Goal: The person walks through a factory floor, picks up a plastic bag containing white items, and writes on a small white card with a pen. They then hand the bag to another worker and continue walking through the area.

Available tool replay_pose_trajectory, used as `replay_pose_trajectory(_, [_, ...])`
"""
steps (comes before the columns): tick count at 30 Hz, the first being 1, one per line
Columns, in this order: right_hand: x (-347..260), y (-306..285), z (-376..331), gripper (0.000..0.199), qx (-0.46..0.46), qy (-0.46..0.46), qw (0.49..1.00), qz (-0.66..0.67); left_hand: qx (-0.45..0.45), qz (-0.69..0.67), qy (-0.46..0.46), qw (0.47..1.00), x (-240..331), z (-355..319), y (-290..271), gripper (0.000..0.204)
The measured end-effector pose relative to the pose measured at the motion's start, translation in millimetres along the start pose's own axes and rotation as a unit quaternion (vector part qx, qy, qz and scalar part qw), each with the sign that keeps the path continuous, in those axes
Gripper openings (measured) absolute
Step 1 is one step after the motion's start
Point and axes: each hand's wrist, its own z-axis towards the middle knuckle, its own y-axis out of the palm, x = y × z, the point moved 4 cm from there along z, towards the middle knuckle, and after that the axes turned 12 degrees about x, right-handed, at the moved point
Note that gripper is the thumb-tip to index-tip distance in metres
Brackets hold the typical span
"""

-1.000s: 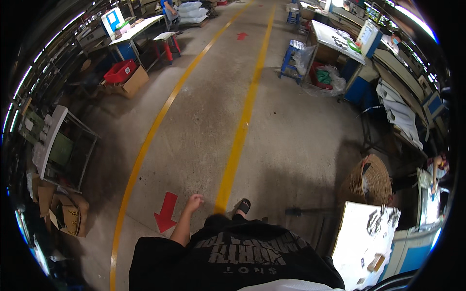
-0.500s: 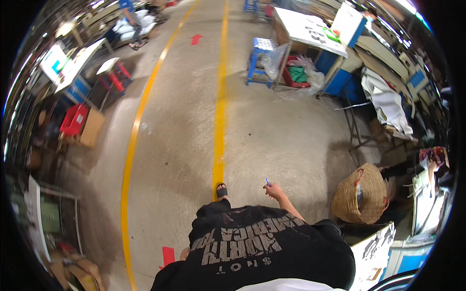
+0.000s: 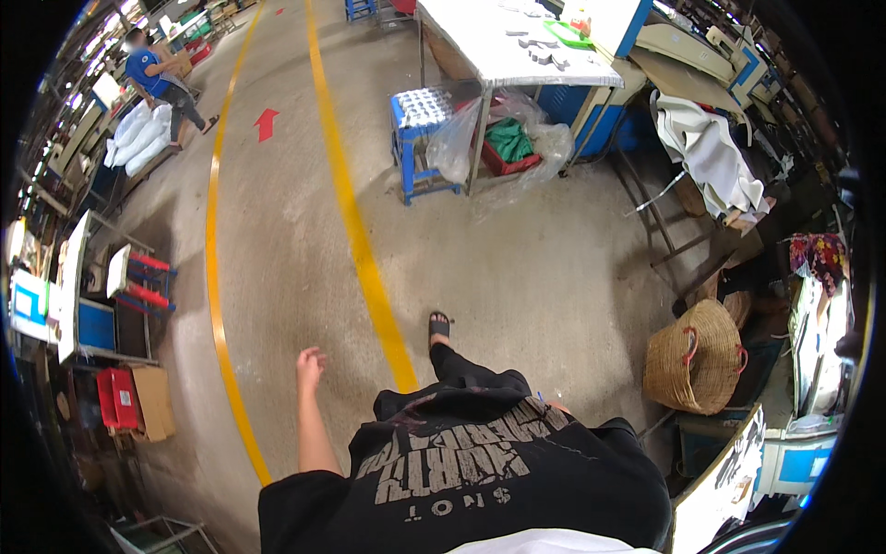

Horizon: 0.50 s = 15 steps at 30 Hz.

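Note:
My left hand (image 3: 312, 364) swings out over the floor beside the yellow line, its fingers loosely apart and nothing in them. Only a sliver of my right hand (image 3: 558, 405) shows past the edge of my black printed shirt (image 3: 480, 462). A bit of a blue pen (image 3: 542, 397) sticks out next to it; the fingers round it are hidden. One foot in a dark sandal (image 3: 439, 324) is set forward on the concrete floor.
Ahead right stand a white-topped table (image 3: 517, 60) and a blue stool (image 3: 420, 148). A wicker basket (image 3: 678, 369) is close on my right. At left are a red-legged stool (image 3: 143, 280) and a red bin (image 3: 117, 397). A person in blue (image 3: 159, 74) carries a box at far left.
I have walked forward and my view has turned right. My left hand has swung into view; my right hand with the pen has dropped back behind my shirt.

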Motion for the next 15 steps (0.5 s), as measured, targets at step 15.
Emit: replay_pose_trajectory(15, [-748.3, -359.9, 188.6, 0.033, 0.055, -0.291, 0.926, 0.232, -0.042, 0.096, -0.334, 0.936, 46.7, 194.5, 103.2, 0.036])
